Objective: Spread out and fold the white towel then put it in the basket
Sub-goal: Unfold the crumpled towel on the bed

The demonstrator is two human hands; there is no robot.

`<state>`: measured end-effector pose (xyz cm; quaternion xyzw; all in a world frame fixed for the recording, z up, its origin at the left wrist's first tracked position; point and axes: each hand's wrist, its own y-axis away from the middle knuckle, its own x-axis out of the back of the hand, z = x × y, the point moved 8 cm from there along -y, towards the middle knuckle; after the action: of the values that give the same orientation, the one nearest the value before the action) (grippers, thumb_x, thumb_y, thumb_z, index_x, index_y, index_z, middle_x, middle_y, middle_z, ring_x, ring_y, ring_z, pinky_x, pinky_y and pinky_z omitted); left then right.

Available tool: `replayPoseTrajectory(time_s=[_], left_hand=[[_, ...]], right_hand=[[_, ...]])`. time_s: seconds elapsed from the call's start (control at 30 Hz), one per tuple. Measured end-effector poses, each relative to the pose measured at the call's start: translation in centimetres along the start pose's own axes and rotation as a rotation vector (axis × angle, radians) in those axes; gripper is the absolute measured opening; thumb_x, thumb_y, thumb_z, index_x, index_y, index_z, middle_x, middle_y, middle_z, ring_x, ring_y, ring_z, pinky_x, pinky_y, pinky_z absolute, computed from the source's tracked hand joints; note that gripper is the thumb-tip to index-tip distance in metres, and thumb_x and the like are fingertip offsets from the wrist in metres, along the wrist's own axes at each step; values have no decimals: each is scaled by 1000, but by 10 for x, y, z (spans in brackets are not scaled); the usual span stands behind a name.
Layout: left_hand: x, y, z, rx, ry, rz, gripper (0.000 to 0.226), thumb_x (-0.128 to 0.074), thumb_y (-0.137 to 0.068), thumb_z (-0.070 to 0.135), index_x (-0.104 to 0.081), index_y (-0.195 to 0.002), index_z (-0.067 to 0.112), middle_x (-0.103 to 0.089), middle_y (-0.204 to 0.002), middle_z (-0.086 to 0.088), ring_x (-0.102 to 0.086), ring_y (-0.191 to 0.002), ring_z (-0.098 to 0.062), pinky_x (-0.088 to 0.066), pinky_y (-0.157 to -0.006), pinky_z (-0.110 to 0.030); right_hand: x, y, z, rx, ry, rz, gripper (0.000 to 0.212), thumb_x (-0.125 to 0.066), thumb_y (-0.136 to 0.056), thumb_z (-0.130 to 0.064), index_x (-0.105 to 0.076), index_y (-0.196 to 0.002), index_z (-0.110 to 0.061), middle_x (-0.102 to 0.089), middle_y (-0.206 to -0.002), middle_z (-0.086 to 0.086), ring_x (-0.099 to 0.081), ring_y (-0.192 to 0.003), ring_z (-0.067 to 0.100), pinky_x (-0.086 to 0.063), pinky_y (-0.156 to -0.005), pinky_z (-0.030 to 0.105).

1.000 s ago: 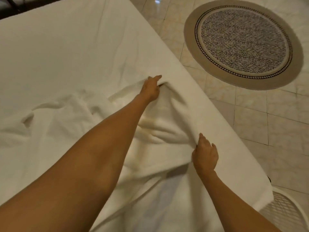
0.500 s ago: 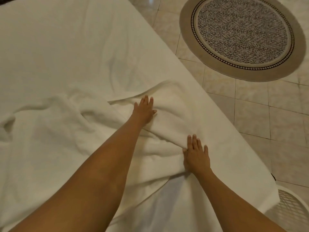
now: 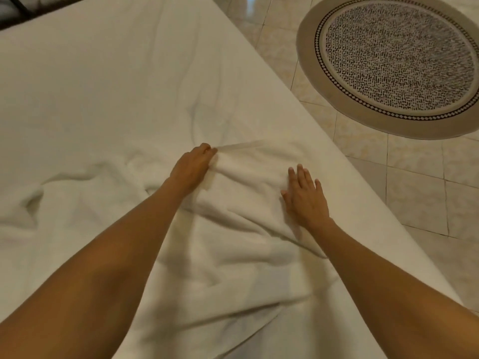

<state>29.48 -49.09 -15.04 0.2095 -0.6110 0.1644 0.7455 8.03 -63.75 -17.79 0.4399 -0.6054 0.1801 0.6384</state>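
The white towel [image 3: 248, 177] lies rumpled on the white bed sheet [image 3: 103, 81], bunched into folds toward the left and near me. My left hand [image 3: 193, 168] rests on the towel, its fingertips at the towel's far hemmed edge. My right hand [image 3: 305, 195] lies flat on the towel with straight, spread fingers, close to the bed's right side. Both forearms reach in from the bottom of the view. No basket shows in this frame.
The bed's right edge [image 3: 363, 182] runs diagonally from top centre to bottom right. Beyond it is a beige tiled floor [image 3: 414, 193] with a round patterned rug [image 3: 396, 60] at the top right. A dark strip shows at the top left corner.
Both hands let go of the towel's edge and went flat on it, then slid away from me and to the right, smoothing the cloth. The basket's rim has left the view.
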Motion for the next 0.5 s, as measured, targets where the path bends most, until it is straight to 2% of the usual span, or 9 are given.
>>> replayPoseTrajectory(time_s=[0.1, 0.13, 0.2, 0.27, 0.33, 0.4, 0.47, 0.5], left_hand=[[-12, 1, -37, 137, 20, -83, 60, -56, -91, 7, -32, -145, 3, -39, -145, -20, -45, -127, -37, -43, -100, -46], [-19, 2, -43, 156, 22, -134, 56, -56, -92, 13, -35, -143, 3, -43, -142, -20, -47, -125, -37, -42, -100, -45], [-26, 1, -52, 153, 12, -212, 36, -53, -94, 19, -50, -127, 3, -56, -124, -17, -57, -109, -36, -46, -92, -42], [-27, 0, -55, 136, 0, -253, 26, -51, -94, 20, -57, -112, 3, -61, -112, -15, -60, -100, -34, -48, -85, -41], [-23, -4, -58, 135, -48, -265, 21, -50, -93, 16, -61, -106, 3, -64, -106, -16, -61, -95, -34, -47, -79, -38], [-16, -9, -61, 151, -84, -276, 19, -48, -91, 7, -63, -100, 2, -65, -101, -18, -62, -88, -34, -44, -72, -35], [-7, -16, -65, 171, -100, -269, 18, -46, -89, 0, -63, -95, 0, -65, -98, -19, -57, -78, -30, -42, -68, -33], [-3, -20, -67, 182, -108, -254, 17, -45, -89, -1, -61, -95, -2, -64, -98, -19, -54, -76, -29, -40, -66, -33]], right_hand=[[15, -45, -28, 110, 52, 23, 66, -36, -100, -32, -1, -152, -13, 4, -160, 10, -1, -148, 25, -7, -118, 44], [20, -55, -34, 135, 67, 30, 66, -38, -99, -30, -1, -152, -13, 3, -160, 10, -1, -148, 25, -8, -118, 45], [23, -78, -49, 181, 93, 34, 66, -39, -99, -28, -1, -152, -13, 1, -160, 10, -1, -148, 26, -8, -118, 45], [22, -98, -61, 204, 108, 19, 65, -40, -98, -29, -6, -152, -12, -5, -160, 10, -4, -147, 26, -10, -118, 46], [22, -113, -74, 252, 138, 20, 56, -46, -96, -25, -27, -146, -9, -23, -155, 14, -14, -145, 28, -15, -116, 45], [28, -120, -86, 310, 158, 101, 29, -48, -91, -12, -56, -119, -7, -53, -130, 16, -37, -131, 31, -25, -109, 42], [36, -121, -89, 303, 139, 154, 20, -45, -87, -1, -61, -97, -6, -65, -100, 15, -52, -104, 32, -33, -96, 35], [39, -120, -88, 277, 121, 152, 20, -44, -87, 0, -60, -97, -6, -65, -92, 15, -53, -90, 32, -35, -84, 34]])
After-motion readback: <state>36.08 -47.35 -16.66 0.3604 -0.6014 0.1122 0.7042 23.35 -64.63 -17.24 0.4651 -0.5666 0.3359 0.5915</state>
